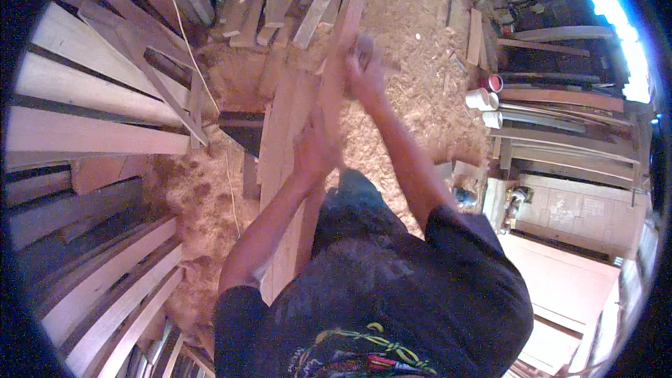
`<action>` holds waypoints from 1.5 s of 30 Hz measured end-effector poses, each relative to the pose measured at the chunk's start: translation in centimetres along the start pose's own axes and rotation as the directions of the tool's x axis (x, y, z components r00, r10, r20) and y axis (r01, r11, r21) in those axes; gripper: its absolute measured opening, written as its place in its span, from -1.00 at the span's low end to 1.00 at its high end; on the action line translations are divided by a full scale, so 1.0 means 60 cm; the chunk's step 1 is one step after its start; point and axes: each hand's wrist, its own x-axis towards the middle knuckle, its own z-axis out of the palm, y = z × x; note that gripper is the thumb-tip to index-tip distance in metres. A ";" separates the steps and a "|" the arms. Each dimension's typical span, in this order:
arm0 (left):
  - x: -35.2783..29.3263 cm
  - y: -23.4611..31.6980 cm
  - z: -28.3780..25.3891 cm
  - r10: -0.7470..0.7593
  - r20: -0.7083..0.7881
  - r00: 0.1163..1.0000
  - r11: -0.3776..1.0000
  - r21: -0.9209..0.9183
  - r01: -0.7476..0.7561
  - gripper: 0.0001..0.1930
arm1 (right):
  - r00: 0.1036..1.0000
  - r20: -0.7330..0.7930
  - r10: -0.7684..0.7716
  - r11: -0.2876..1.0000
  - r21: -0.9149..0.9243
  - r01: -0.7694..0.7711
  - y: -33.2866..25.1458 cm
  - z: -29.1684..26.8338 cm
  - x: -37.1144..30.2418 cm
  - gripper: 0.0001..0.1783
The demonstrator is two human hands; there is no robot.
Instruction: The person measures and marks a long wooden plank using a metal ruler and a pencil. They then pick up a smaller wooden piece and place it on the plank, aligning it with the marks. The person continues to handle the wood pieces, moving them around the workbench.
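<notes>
A narrow wooden board (332, 98) stretches away from me, on or just above a longer plank (278, 147). My left hand (313, 150) is closed round the near part of the narrow board, its fingers partly blurred. Farther along, at the board's right side, my right hand (364, 77) is closed, with its fingers curled. Something dark (364, 45) shows at those fingers, but motion blur hides what it is and whether it touches the board.
Shavings (413, 126) cover the floor. Boards (105, 133) lean at the left, and short planks (273, 0) lie ahead. A thin cord (183, 35) runs down the left. White tubs (483, 100) stand at the right, near stacked timber (560, 98) and a pale cabinet-like panel (567, 210).
</notes>
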 end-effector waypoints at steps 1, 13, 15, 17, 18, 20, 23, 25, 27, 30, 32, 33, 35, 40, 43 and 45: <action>0.005 -0.001 -0.001 -0.005 0.018 1.000 1.000 -0.024 0.005 -0.17 | 0.994 0.004 -0.110 0.993 -0.032 0.110 -0.018 0.007 -0.039 -0.22; 0.012 0.007 -0.004 0.031 0.057 0.998 0.999 -0.012 -0.030 -0.25 | 0.980 -0.100 -0.170 0.980 -0.117 0.158 -0.001 0.005 0.040 -0.43; 0.009 0.007 -0.014 -0.031 0.113 0.993 0.994 -0.100 0.042 -0.28 | 0.973 -0.201 -0.110 0.994 -0.045 0.103 -0.020 0.011 0.021 -0.50; 0.019 0.005 -0.023 0.005 0.129 0.992 0.997 -0.078 0.005 -0.31 | 0.986 -0.164 -0.030 1.000 -0.007 0.030 -0.053 0.009 0.053 -0.64; 0.018 0.005 -0.026 0.060 0.135 0.989 0.998 -0.021 -0.058 -0.31 | 0.995 -0.089 0.040 0.999 -0.002 -0.040 -0.071 -0.005 0.119 -0.65; 0.019 0.008 -0.028 0.068 0.134 0.989 0.998 -0.014 -0.067 -0.31 | 0.983 0.018 0.185 0.982 0.022 -0.185 -0.086 -0.018 0.189 -0.69; 0.019 0.014 -0.024 -0.026 0.098 0.995 0.994 -0.102 0.036 -0.30 | 0.990 -0.131 0.050 0.995 -0.078 -0.060 -0.056 -0.015 0.165 -0.64; 0.022 0.014 -0.021 -0.030 0.055 0.998 0.997 -0.072 0.034 -0.29 | 0.999 -0.043 -0.005 0.989 -0.148 -0.001 -0.020 -0.002 0.083 -0.50; 0.022 0.010 -0.022 0.002 0.161 0.987 1.000 0.016 -0.005 -0.28 | 0.991 -0.087 -0.101 0.993 -0.069 0.095 0.010 0.009 0.040 -0.42; 0.022 0.004 -0.015 -0.111 0.181 0.977 0.994 0.031 0.107 -0.27 | 0.991 -0.091 -0.101 0.993 -0.075 0.094 0.031 0.007 0.155 -0.43; 0.019 0.000 -0.009 -0.078 0.101 0.992 0.997 0.017 0.077 -0.24 | 0.998 0.029 0.047 0.986 -0.159 -0.042 0.039 -0.021 0.291 -0.47; 0.019 -0.003 -0.007 0.023 0.027 0.999 0.999 0.029 -0.024 -0.22 | 0.986 0.085 0.146 0.962 -0.244 -0.122 0.046 -0.037 0.331 -0.48; 0.022 -0.006 -0.008 0.046 0.007 0.999 0.995 0.086 -0.047 -0.17 | 0.992 -0.056 0.114 0.989 -0.091 -0.119 0.073 -0.050 0.328 -0.43; 0.016 -0.002 -0.013 -0.133 0.137 0.982 0.991 0.003 0.134 -0.11 | 0.994 -0.098 -0.055 0.993 0.094 0.065 0.195 -0.172 -0.043 -0.13; 0.015 -0.006 -0.011 -0.155 0.135 0.979 0.988 0.005 0.156 -0.13 | 0.884 -0.160 0.439 0.864 -0.193 -0.464 0.297 -0.273 -0.324 -0.31; 0.018 -0.019 0.002 -0.116 0.089 0.989 0.993 0.010 0.116 -0.19 | 0.673 -0.268 0.689 0.649 -0.185 -0.738 0.368 -0.342 -0.489 -0.48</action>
